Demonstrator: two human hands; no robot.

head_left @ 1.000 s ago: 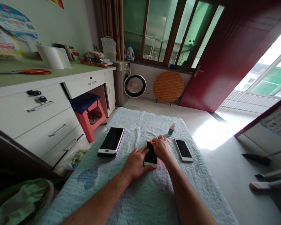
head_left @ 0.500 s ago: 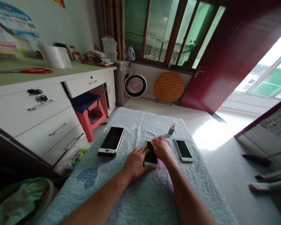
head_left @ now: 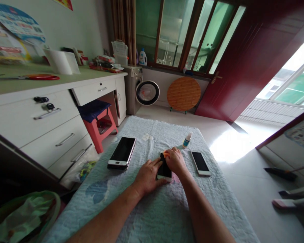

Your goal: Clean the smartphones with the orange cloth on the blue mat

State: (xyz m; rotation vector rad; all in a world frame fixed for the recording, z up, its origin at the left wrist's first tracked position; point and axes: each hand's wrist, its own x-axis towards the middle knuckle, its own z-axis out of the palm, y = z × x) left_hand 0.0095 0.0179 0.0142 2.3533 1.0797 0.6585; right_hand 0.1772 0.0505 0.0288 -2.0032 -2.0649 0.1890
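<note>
Between my hands a white smartphone [head_left: 164,170] with a dark screen lies on the quilted cloth [head_left: 152,135]. My left hand [head_left: 148,175] grips its left and lower edges, thumb along the bottom. My right hand [head_left: 176,160] is closed on an orange cloth [head_left: 165,154], pressed to the upper part of the screen; much of the cloth is hidden under the fingers. To the right lies another white smartphone [head_left: 200,163], screen up. A small spray bottle [head_left: 187,140] stands beyond my right hand. At the left, a larger white phone [head_left: 123,150] rests on a dark one beneath it.
A white desk [head_left: 50,123] with drawers runs along the left, with a red stool [head_left: 96,126] partly under it. A lined bin [head_left: 25,216] stands at the lower left. Beyond the cloth are an open washing machine [head_left: 133,86] and a round wooden tabletop [head_left: 183,93].
The whole view has shifted slightly, so things appear a little further right. My hands keep nearly the same hold on the phone and the orange cloth.
</note>
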